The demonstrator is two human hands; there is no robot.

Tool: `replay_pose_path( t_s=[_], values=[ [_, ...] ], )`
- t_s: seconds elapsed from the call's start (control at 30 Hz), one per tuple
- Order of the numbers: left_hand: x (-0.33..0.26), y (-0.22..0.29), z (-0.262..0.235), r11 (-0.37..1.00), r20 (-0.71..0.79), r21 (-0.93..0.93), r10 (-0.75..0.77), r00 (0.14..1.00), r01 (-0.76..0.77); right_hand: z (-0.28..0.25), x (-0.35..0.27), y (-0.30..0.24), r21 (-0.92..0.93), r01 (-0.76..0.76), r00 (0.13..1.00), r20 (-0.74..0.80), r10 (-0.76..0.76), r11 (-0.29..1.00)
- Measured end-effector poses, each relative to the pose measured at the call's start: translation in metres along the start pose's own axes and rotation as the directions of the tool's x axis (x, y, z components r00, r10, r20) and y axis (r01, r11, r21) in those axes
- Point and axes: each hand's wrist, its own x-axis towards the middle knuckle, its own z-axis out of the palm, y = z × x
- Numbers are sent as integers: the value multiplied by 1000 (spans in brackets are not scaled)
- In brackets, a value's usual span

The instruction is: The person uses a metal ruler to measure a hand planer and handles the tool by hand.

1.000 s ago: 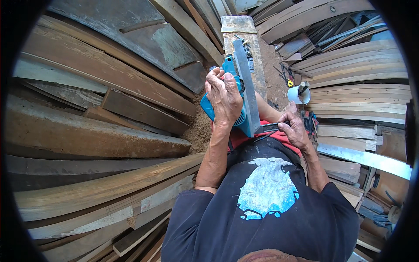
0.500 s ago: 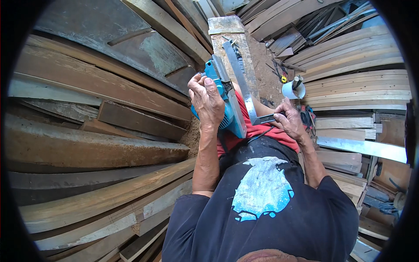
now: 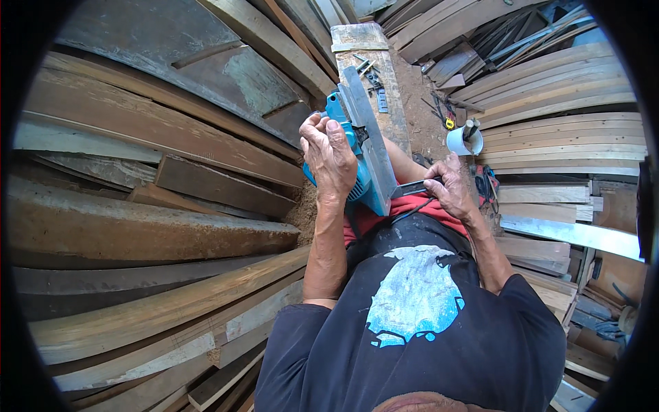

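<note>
My left hand (image 3: 331, 156) grips a teal electric planer (image 3: 364, 184), tipped on its side above my lap so its flat metal sole turns to the right. Between the thumb and fingers of my right hand (image 3: 449, 189) is the dark stock of a try square (image 3: 412, 187). The square's long steel blade lies along the planer's sole, its far end reaching past the planer's front. Whether blade and sole touch along their whole length I cannot tell. My left palm and fingers hide part of the planer's body.
Ahead stands a worn wooden bench (image 3: 360, 38) with small metal parts (image 3: 382, 99) on it. Right of it are a white pot (image 3: 465, 141), a yellow tape measure (image 3: 449, 123) and a red-and-black tool (image 3: 486, 184). Stacked boards (image 3: 158, 230) crowd both sides. A dark cord (image 3: 412, 211) crosses my lap.
The try square has moved left, its blade going from apart from the planer to lying along the sole. My right hand has shifted slightly left; the left hand keeps its grip.
</note>
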Motion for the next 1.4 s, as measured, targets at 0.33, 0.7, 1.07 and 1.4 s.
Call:
replay_pose_path(
  t_s=[0.33, 0.7, 1.07, 1.4],
  values=[
    [-3, 4, -1, 999, -8, 41, 30, 1000, -29, -1, 2, -8, 39, 42, 998, 51, -44, 998],
    [-1, 2, -1, 999, -4, 34, 41, 999, -41, -3, 5, -12, -12, 98, 994, 51, -98, 995],
    [-2, 3, -1, 998, -6, 19, 67, 998, -67, -3, 4, -19, 85, 20, 999, 40, -24, 996],
    [-3, 3, 0, 999, -4, 23, 36, 999, -36, -6, 8, -7, -13, 100, 990, 102, -99, 995]
  ],
)
